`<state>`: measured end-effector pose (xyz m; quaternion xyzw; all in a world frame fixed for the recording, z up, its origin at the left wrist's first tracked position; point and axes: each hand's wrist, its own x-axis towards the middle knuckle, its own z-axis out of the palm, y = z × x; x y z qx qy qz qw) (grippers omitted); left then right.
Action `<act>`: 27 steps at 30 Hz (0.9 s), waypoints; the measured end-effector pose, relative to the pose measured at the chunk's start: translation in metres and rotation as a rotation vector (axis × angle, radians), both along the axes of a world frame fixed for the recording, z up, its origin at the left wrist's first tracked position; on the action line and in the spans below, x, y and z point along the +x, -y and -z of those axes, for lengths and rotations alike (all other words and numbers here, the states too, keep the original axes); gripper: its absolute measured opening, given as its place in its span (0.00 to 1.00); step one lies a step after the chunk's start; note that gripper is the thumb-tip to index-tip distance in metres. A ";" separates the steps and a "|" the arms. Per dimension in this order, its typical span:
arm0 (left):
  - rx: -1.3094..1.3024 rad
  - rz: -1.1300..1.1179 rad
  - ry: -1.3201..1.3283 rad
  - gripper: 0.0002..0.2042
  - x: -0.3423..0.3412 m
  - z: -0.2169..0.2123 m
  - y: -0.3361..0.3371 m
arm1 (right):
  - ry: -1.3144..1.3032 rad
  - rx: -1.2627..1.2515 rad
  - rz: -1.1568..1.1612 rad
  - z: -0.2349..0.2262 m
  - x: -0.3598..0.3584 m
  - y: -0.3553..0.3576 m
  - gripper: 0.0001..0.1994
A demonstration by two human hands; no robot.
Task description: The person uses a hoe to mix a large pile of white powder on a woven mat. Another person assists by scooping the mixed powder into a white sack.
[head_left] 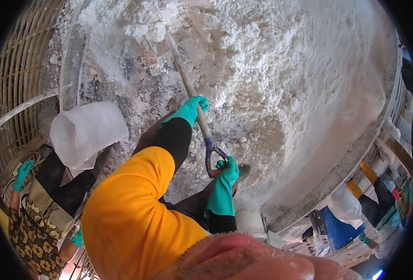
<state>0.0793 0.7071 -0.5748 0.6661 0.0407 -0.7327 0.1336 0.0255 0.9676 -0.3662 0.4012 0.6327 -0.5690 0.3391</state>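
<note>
The person's left hand, in a teal rubber glove [190, 110], has its grip closed around the pale wooden shaft of a long-handled shovel [184, 74], partway along its length. The right hand, in a matching glove [227, 175], has its grip wrapped onto the shovel's blue D-shaped end handle [210, 145], though some fingers are hidden from view.

The shovel lies slantwise in front of the body, its far end at the clumpy white powder [262, 84]; the blade cannot be made out clearly there. Setting the hands well apart probably lets the left one carry the load while the right one steers and levers from the end. The gloves and black undersleeves presumably keep the powder off the skin.

The powder is banked high on the right, within a curved grey rim [330, 190], which seems to contain it. To the left, a translucent white sack [89, 133] sits bulging before the legs of a co-worker in a patterned shirt [38, 228], apart from the shovel.
</note>
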 end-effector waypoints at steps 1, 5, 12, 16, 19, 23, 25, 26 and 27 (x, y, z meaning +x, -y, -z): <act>0.005 -0.032 0.041 0.05 -0.009 -0.011 0.001 | 0.010 0.000 -0.016 -0.011 -0.004 0.001 0.10; 0.056 0.018 0.056 0.04 -0.008 -0.058 -0.007 | 0.007 0.040 -0.056 -0.066 -0.014 0.003 0.11; 0.122 -0.043 0.028 0.03 -0.014 -0.155 -0.028 | -0.062 0.005 -0.131 -0.156 -0.039 -0.020 0.13; 0.072 -0.191 -0.039 0.03 -0.018 -0.211 -0.030 | -0.076 -0.003 -0.231 -0.203 -0.060 -0.020 0.15; 0.062 -0.294 -0.035 0.02 -0.018 -0.260 -0.032 | -0.106 -0.054 -0.302 -0.238 -0.076 -0.023 0.16; 0.077 -0.398 -0.028 0.01 -0.011 -0.324 -0.033 | -0.093 -0.022 -0.483 -0.278 -0.105 -0.022 0.16; 0.054 -0.408 -0.060 0.01 -0.011 -0.346 -0.035 | -0.113 -0.021 -0.514 -0.301 -0.111 -0.025 0.17; 0.044 -0.433 -0.068 0.02 -0.008 -0.356 -0.037 | -0.116 -0.020 -0.551 -0.313 -0.115 -0.024 0.17; 0.029 -0.462 -0.064 0.03 -0.009 -0.366 -0.037 | -0.092 0.004 -0.559 -0.318 -0.122 -0.025 0.18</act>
